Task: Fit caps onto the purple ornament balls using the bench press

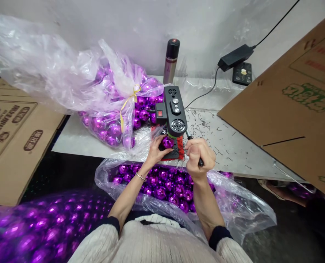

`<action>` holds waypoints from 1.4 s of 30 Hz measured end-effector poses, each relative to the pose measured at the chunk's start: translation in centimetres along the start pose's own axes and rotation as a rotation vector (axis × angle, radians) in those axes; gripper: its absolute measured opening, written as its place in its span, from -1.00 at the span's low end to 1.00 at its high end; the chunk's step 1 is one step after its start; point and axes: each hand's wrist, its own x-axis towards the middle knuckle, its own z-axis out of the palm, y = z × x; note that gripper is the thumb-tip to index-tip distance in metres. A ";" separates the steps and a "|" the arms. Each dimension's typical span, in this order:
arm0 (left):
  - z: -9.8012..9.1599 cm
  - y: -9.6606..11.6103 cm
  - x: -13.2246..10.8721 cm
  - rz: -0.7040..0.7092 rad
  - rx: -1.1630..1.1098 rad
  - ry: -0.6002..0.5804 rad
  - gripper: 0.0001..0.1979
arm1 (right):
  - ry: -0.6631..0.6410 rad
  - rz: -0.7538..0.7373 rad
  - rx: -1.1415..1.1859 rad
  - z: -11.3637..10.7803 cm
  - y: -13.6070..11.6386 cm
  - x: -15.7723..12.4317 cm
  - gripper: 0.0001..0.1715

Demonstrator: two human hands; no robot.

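A purple faceted ball (pixel 168 142) sits under the head of a small black press machine (pixel 175 109), between the thumb and fingers of my left hand (pixel 156 150). My right hand (pixel 200 157) is wrapped round the black-tipped lever (pixel 189 136) on the machine's right side. Beneath the ball lies a dark base plate on a red mat (pixel 181 148). Just below the table edge, an open clear bag (pixel 104 175) holds several purple balls (pixel 159 191).
A tied clear bag (pixel 110 93) of purple balls stands left of the machine. Behind are a spray can (pixel 170 62), a black adapter (pixel 235 57) and a phone (pixel 242 73). Cardboard boxes flank both sides. Thin dark bits litter the white table (pixel 214 135). More bagged balls lie lower left.
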 end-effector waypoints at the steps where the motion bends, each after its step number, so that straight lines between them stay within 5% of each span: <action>1: 0.1 -0.1 0.0 -0.004 -0.015 -0.005 -0.30 | -0.003 -0.004 0.001 -0.1 0.1 -0.2 -0.68; 11: 0.1 -0.1 -0.2 -0.031 -0.047 -0.025 -0.26 | 0.035 -0.120 -0.003 1.1 3.1 -4.8 -0.64; 22: 0.3 -0.3 -0.3 -0.028 -0.035 -0.032 -0.26 | 0.091 -0.049 0.093 2.3 4.5 -7.5 -0.61; 31: 0.9 -1.1 -0.2 0.025 -0.010 -0.001 -0.28 | 0.048 -0.129 0.045 2.4 4.5 -7.0 -0.60; 35: 1.0 -1.1 0.0 0.051 0.007 -0.002 -0.29 | 0.101 -0.001 0.027 1.8 3.0 -5.1 -0.59; 42: -1.4 1.4 -5.9 0.225 0.137 -0.128 -0.25 | 0.058 0.092 0.060 0.7 0.7 -2.1 -0.62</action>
